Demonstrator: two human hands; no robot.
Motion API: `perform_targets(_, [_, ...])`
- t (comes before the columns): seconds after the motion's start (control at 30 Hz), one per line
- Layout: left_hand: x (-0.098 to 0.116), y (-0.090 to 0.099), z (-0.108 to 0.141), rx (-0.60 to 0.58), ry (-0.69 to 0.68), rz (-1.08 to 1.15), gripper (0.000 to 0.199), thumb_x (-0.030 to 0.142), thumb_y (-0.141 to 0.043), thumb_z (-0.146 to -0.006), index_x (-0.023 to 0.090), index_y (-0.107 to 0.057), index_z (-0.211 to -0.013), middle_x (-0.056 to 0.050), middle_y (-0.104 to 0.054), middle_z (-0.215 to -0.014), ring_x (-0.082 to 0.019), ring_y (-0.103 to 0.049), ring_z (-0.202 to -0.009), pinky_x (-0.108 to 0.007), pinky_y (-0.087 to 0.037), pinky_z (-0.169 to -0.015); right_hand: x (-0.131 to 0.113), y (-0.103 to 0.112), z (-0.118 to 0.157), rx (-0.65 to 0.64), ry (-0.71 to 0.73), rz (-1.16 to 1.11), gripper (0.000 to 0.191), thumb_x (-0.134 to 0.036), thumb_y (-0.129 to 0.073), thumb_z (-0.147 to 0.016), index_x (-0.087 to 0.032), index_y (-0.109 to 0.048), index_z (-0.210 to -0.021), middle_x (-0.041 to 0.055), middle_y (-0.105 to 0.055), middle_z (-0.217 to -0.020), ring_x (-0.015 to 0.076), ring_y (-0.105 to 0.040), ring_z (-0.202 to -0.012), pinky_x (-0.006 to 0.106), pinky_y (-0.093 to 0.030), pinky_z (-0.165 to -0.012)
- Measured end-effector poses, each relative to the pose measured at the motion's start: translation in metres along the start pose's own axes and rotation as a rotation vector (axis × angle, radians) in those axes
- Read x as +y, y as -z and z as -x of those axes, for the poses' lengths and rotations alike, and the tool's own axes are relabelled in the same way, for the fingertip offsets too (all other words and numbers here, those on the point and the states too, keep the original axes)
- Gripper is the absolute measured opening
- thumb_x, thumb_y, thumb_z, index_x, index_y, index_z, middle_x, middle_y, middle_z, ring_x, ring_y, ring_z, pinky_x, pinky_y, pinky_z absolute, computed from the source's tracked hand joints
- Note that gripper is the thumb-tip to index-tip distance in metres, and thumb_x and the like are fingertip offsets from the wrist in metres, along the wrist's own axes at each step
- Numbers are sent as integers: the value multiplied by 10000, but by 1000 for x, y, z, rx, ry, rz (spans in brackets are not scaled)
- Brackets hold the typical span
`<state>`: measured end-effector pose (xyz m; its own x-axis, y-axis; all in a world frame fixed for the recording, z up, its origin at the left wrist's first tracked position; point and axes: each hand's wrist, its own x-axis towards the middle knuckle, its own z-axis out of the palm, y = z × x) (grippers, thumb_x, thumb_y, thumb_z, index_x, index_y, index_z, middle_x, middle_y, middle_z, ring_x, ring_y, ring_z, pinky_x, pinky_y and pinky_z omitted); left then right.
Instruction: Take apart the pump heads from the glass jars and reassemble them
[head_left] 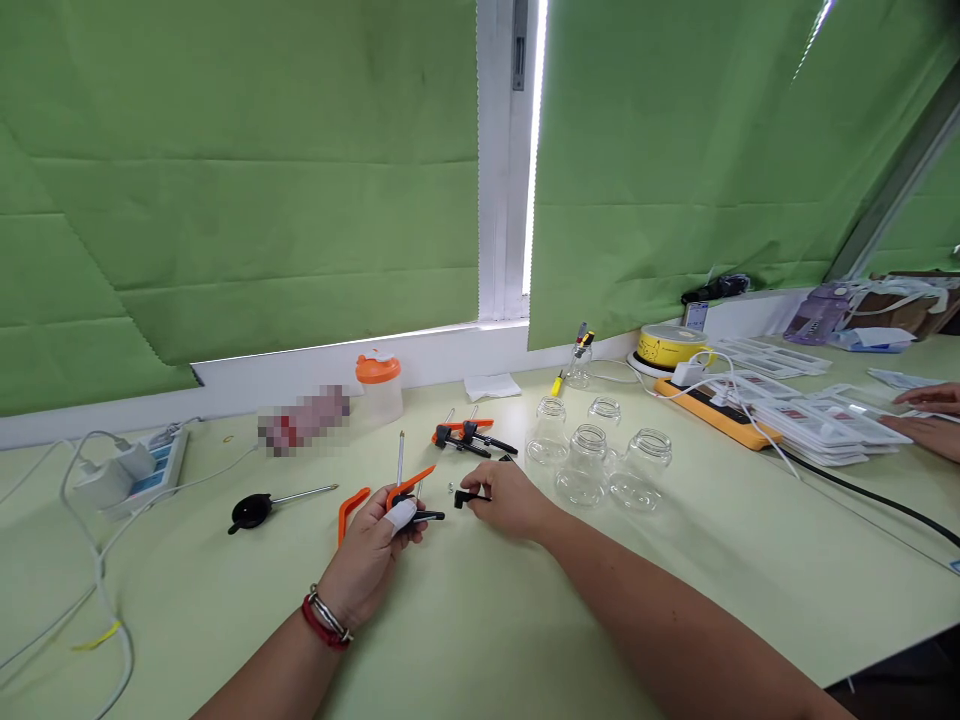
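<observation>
Bare forearms without sleeves; the left wrist wears red and silver bracelets.

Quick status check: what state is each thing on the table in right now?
Left hand: closed on orange clamp.
Right hand: pinching small black part.
Second clamp: lying on table, untouched.
Black-handled tool: lying flat, untouched.
Glass jars: no lids, empty; two upright, two tipped.
Orange-lidded cup: lid on.

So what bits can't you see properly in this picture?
From the head view:
- The pink and red thing by the window sill is blurred out.
- The small black part is half hidden by the right hand.
- The orange and black clamp is partly covered by the left hand.
- Another person's hands are cut off by the right edge.
</observation>
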<state>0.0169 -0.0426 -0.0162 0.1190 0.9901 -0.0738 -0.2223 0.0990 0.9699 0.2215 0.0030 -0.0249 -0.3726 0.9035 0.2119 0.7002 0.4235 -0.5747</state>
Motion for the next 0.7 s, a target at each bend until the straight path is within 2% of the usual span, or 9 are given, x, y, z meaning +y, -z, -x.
perform_targets(0.2, [0, 0, 0, -15, -10, -11, 184, 313, -632, -760, 185, -582, -883, -10, -612, -866, -133, -556, -708, -295, -441, -687, -9, -9, 7, 9, 186, -102, 206, -110, -566, -701, -216, -692, -825, 8, -654, -822, 170, -556, -845, 267, -416, -772])
perform_targets(0.57, [-1, 1, 0, -36, -4, 29, 183, 307, -620, -783, 184, -557, -904, -14, -605, -881, -129, -552, -720, -296, -442, -703, -13, -13, 12, -19, 197, -166, 205, -80, -528, -716, -194, -625, -856, 6, -566, -840, 121, -533, -734, 221, -420, -657])
perform_targets(0.7, [-2, 0, 0, -19, -23, -82, 264, 257, -679, -710, 197, -547, -931, -4, -594, -904, -129, -546, -734, -273, -435, -674, -16, -12, 13, -32, 200, -182, 213, -56, -529, -717, -185, -614, -863, 12, -567, -870, 126, -531, -760, 227, -416, -683])
